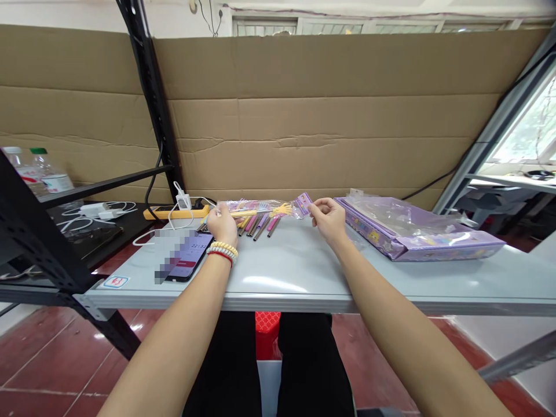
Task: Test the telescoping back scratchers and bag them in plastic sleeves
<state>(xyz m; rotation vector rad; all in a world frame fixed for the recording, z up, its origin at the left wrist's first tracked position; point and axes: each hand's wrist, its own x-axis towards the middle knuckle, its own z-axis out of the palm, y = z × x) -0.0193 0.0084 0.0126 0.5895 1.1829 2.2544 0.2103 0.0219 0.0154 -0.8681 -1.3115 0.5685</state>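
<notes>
My left hand (223, 225) is closed around one end of a clear plastic bag (247, 207), just above the shelf top. Inside the bag lies a yellow stick-like thing with a hand-shaped end (282, 210); it looks like a novelty pen, but I cannot be sure. At the bag's other end is a small purple card (303, 202), its right edge pinched by my right hand (329, 217). Below and behind the bag, several thin pens (260, 226) with pink, purple and yellow parts lie side by side, partly hidden by the bag.
A purple printed box (443, 253) with clear plastic on it lies at right. At left are a phone (189, 258), a white charger (183, 200) with cable and a yellow power strip (156, 214). A black post (152, 87) and cardboard wall (282, 116) bound the grey shelf (282, 266).
</notes>
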